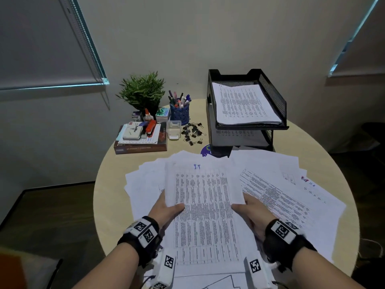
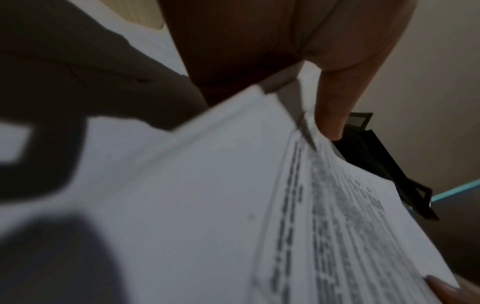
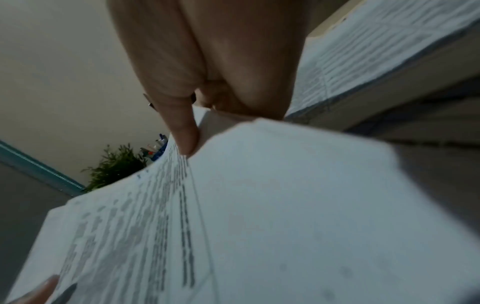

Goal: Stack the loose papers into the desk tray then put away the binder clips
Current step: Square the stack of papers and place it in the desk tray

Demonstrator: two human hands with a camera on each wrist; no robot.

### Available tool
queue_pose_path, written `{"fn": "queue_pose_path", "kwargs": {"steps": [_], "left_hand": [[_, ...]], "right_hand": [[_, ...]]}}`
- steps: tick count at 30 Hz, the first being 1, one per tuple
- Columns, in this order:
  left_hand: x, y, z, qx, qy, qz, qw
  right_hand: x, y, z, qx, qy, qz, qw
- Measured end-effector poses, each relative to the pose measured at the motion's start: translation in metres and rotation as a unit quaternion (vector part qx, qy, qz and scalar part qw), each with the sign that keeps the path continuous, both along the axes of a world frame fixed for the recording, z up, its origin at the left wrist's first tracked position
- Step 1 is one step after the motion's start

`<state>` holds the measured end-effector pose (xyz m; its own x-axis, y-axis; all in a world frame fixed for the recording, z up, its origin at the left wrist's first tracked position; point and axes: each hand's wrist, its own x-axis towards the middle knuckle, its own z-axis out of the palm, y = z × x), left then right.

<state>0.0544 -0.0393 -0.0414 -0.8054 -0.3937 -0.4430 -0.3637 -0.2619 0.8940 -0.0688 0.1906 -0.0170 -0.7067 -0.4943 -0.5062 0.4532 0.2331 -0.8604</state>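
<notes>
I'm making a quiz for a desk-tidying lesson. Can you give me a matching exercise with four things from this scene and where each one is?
Things:
1. sheaf of papers
2. binder clips
3. pens
4. stapler

Places:
A. standing in the blue mesh cup
B. loose on the table, left of the tray
C. lying on the pile of books
D. held between the left hand and right hand

Pairs: 1-D, 2-B, 3-A, 4-C
</notes>
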Motion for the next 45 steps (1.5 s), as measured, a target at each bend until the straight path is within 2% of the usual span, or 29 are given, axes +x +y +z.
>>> {"fn": "queue_pose_path", "kwargs": {"steps": [3, 6, 11, 13, 18, 22, 27, 28, 31, 33, 34, 35, 37, 38, 42, 45], "left_hand": [[0.0, 0.0, -0.006, -0.071, -0.007, 0.035, 0.997], [0.006, -0.012, -0.015, -0.173, -0.028, 0.087, 0.981], [0.017, -0.033, -0.021, -0.325, -0.136, 0.051, 0.935], [0.016, -0.036, -0.017, -0.337, -0.165, 0.051, 0.926], [0.012, -0.033, -0.01, -0.294, -0.167, 0.06, 0.939], [0.012, -0.028, 0.001, -0.262, -0.129, 0.133, 0.947], [0.002, -0.018, 0.01, -0.276, -0.117, 0.125, 0.946], [-0.001, -0.018, 0.011, -0.298, -0.125, 0.131, 0.937], [-0.008, -0.011, 0.013, -0.408, -0.164, 0.13, 0.889], [-0.013, -0.003, 0.012, -0.454, -0.144, 0.108, 0.872], [-0.017, 0.0, 0.011, -0.446, -0.121, 0.086, 0.883], [-0.021, 0.004, 0.009, -0.4, -0.09, 0.064, 0.91], [-0.028, 0.015, 0.011, -0.247, -0.032, 0.03, 0.968], [-0.032, 0.022, 0.013, -0.194, -0.023, 0.012, 0.981], [-0.04, 0.049, 0.017, -0.075, -0.031, -0.042, 0.996], [-0.044, 0.061, 0.01, -0.078, -0.059, -0.054, 0.994]], "right_hand": [[-0.007, 0.008, -0.008, -0.006, 0.011, -0.049, 0.999], [-0.014, 0.023, -0.006, 0.021, 0.038, -0.08, 0.996], [-0.027, 0.044, -0.012, 0.108, 0.075, -0.147, 0.98], [-0.027, 0.044, -0.01, 0.147, 0.102, -0.147, 0.973], [-0.029, 0.044, -0.016, 0.148, 0.076, -0.148, 0.975], [-0.023, 0.043, -0.007, 0.079, 0.017, -0.159, 0.984], [-0.017, 0.046, -0.003, 0.026, -0.011, -0.163, 0.986], [-0.017, 0.048, -0.005, 0.032, -0.007, -0.166, 0.986], [-0.015, 0.051, -0.006, 0.013, -0.021, -0.171, 0.985], [-0.015, 0.051, -0.006, 0.0, -0.025, -0.167, 0.986], [-0.015, 0.051, -0.005, -0.006, -0.029, -0.165, 0.986], [-0.014, 0.051, -0.005, -0.009, -0.031, -0.161, 0.986], [-0.015, 0.054, -0.008, -0.007, -0.023, -0.163, 0.986], [-0.016, 0.056, -0.01, -0.011, -0.025, -0.164, 0.986], [-0.017, 0.061, -0.012, -0.019, -0.023, -0.15, 0.988], [-0.015, 0.063, -0.011, 0.007, 0.014, -0.124, 0.992]]}}
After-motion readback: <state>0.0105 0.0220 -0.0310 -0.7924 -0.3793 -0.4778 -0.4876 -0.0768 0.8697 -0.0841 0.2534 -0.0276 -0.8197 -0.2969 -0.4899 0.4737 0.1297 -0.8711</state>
